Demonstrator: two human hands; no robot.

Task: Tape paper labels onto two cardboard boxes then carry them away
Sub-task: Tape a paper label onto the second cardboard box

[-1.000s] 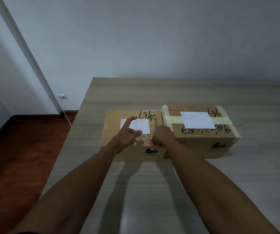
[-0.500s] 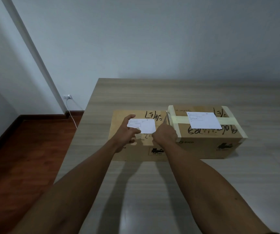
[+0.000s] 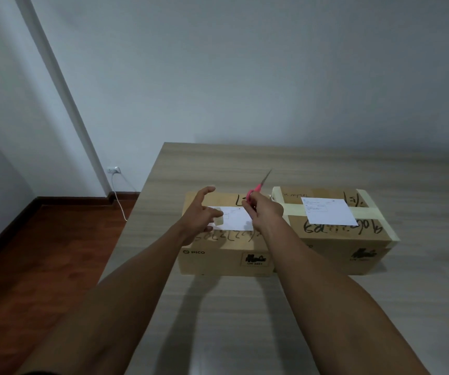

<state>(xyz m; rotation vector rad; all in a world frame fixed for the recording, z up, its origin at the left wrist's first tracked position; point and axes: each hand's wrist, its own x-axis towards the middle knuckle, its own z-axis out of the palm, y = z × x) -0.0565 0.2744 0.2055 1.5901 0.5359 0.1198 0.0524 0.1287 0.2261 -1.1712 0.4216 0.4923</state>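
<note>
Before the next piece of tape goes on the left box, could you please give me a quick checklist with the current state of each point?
1. Label lies flat on left box: ok.
2. Left hand steadies the label: ok.
3. Scissors held in right hand, blades pointing away: ok.
4. Label taped on all edges: cannot tell.
5. Tape roll within reach: cannot tell, none visible.
6. Right box labelled: ok.

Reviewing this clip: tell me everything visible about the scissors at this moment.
The scissors have pink, plastic-looking handles and thin grey metal blades. The right hand grips the handles, fingers curled round them and hiding most of them. The blades look closed and point up and away from the person, tilted to the right. The tool is held in the air above the top of the left cardboard box, near its right edge, touching nothing but the hand.
</note>
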